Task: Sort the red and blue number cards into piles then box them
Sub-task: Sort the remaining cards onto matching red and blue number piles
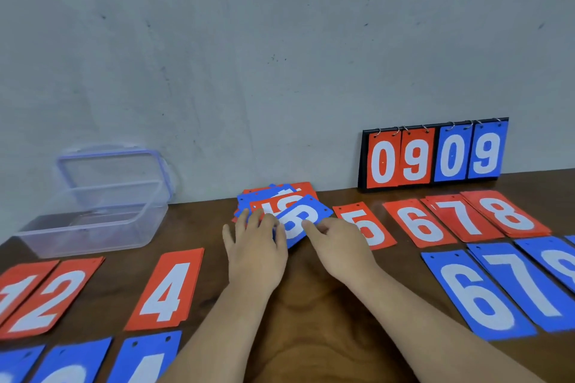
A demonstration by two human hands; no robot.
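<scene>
A loose mixed heap of red and blue number cards (280, 199) lies at the back middle of the wooden table. On top of it sits a tilted blue card (303, 219). My left hand (255, 246) rests on the heap's left side with its fingers spread over the cards. My right hand (339, 246) pinches the blue card's right edge. Sorted red piles 1 (15, 292), 2 (53, 298), 4 (168, 289), 5 (365, 224), 6 (418, 222), 7 (460, 216) and 8 (504, 211) lie in a row. Blue piles 6 (476, 295) and 7 (525, 283) lie nearer on the right.
An open clear plastic box (93, 218) with its lid leaning against the wall stands at the back left. A flip scoreboard (435, 155) showing 09 09 leans on the wall at the back right. More blue cards (140, 361) lie along the near left edge.
</scene>
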